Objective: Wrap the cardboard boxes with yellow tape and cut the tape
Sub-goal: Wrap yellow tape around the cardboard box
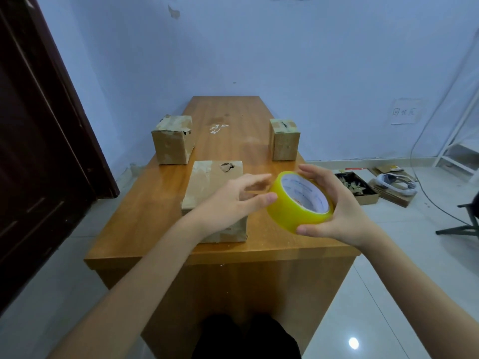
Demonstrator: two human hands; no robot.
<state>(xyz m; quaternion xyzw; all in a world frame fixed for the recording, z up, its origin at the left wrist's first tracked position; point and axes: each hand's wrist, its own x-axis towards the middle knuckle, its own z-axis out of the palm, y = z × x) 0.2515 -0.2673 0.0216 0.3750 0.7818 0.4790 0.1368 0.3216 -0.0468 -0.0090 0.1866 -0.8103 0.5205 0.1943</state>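
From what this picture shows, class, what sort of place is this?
Probably a spare room used for packing: a wooden table carries cardboard boxes, the right hand holds yellow tape, and cardboard scraps litter the floor.

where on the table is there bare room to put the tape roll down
Bare wood lies between the far left box and far right box, and left of the near box. The near right edge, under the tape roll, is tight.

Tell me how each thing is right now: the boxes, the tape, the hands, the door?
Round yellow tape roll: held up above the table, no strip pulled out that I can see.
Right hand: grips the roll.
Left hand: fingers touch the roll's edge.
Near brown cardboard box: closed, top torn.
Far-left cardboard box: closed.
Far-right cardboard box: closed.
Dark wooden door: cannot tell.
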